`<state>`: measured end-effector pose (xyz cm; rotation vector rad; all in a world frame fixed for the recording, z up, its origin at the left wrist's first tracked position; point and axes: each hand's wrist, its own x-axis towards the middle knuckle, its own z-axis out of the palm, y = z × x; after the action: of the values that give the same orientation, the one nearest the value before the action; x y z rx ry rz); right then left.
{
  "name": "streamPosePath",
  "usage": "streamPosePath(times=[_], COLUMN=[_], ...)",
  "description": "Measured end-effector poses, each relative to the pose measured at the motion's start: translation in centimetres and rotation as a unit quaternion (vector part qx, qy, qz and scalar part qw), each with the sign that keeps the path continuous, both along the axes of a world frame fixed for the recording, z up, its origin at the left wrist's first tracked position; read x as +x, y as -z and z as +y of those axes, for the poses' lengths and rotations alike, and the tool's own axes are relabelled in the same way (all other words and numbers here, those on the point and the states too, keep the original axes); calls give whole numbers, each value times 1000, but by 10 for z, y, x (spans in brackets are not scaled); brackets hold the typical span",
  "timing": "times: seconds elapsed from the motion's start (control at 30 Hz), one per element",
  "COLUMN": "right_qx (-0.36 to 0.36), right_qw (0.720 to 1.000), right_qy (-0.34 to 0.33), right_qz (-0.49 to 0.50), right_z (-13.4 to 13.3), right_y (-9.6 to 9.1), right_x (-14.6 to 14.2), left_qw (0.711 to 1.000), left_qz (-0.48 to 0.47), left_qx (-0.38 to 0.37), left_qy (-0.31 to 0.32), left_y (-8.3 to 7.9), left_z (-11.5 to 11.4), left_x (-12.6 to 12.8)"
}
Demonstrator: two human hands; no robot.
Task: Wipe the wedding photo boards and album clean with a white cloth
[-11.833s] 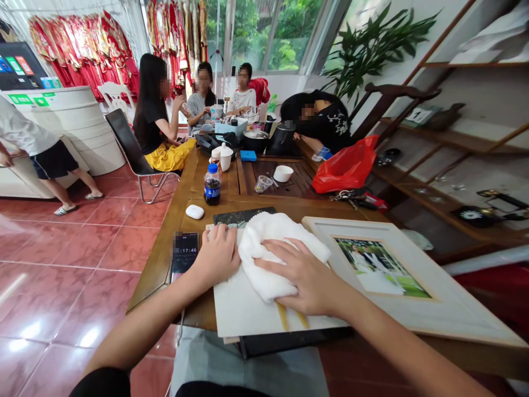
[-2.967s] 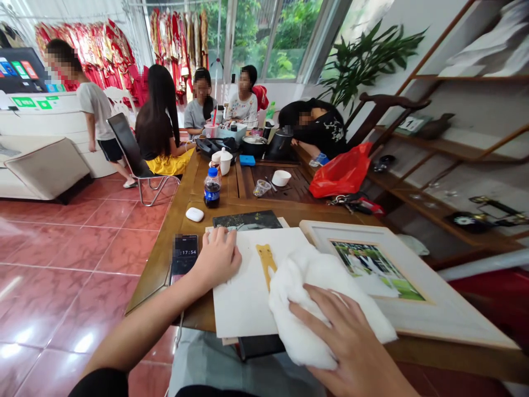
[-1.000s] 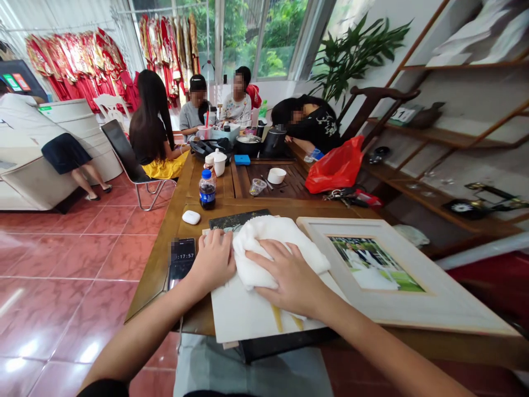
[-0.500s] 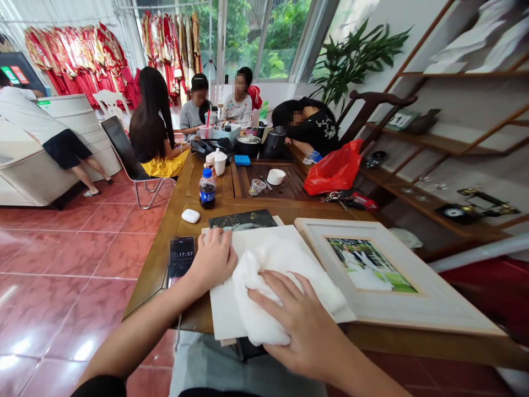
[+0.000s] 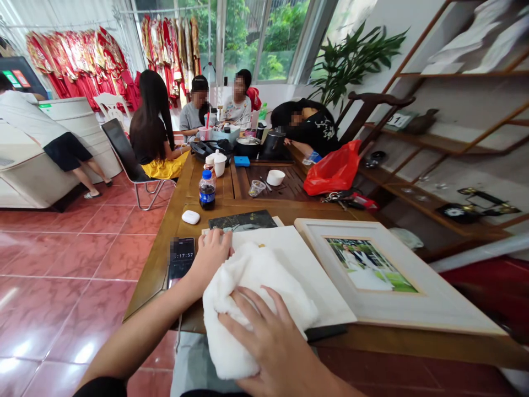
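A fluffy white cloth [image 5: 256, 286] lies bunched over the near-left part of a flat white board [image 5: 285, 248]. My right hand [image 5: 268, 331] presses on it with spread, bent fingers that grip its folds; the thumb is mostly hidden. At the board's far-left corner, my left hand [image 5: 210, 256] holds the edge with fingers bent over it. Beneath the board, a dark panel [image 5: 243, 219] sticks out at the far side. To the right rests a framed wedding photo [image 5: 367, 264] with a wide pale mat.
Left of the board are a phone [image 5: 182, 259], a white earbud case [image 5: 190, 216] and a dark drink bottle [image 5: 207, 190]. Farther back stand a white bowl [image 5: 275, 177], a lidded cup [image 5: 220, 164] and a red plastic bag [image 5: 334, 171]. Several people sit around the table.
My right hand has drawn the cloth toward me and to the left, past the board's near edge. More of the board's right side shows. My left hand stays at the corner.
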<state>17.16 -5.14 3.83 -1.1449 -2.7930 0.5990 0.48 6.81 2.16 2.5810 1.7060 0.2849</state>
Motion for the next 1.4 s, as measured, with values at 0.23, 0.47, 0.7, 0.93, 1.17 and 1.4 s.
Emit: streamPosePath(times=[0.23, 0.47, 0.7, 0.93, 1.17, 1.4], right_qx=[139, 243, 313, 296, 235, 221], right_qw=[989, 967, 942, 947, 959, 962], right_qy=[40, 71, 117, 126, 148, 153], right_qz=[-12, 13, 7, -21, -52, -46], right_z=[-3, -8, -7, 11, 85, 127], right_y=[11, 22, 29, 26, 21, 14], right_x=[30, 69, 101, 109, 101, 93], left_qw=[1000, 999, 999, 1000, 1000, 1000], left_qz=[-22, -30, -26, -22, -22, -21], left_qx=[17, 18, 20, 16, 14, 17], left_qy=[9, 7, 10, 12, 15, 14], left_y=[-6, -8, -7, -10, -8, -8], left_z=[-6, -6, -6, -7, -6, -6], left_x=[1, 2, 2, 3, 2, 2])
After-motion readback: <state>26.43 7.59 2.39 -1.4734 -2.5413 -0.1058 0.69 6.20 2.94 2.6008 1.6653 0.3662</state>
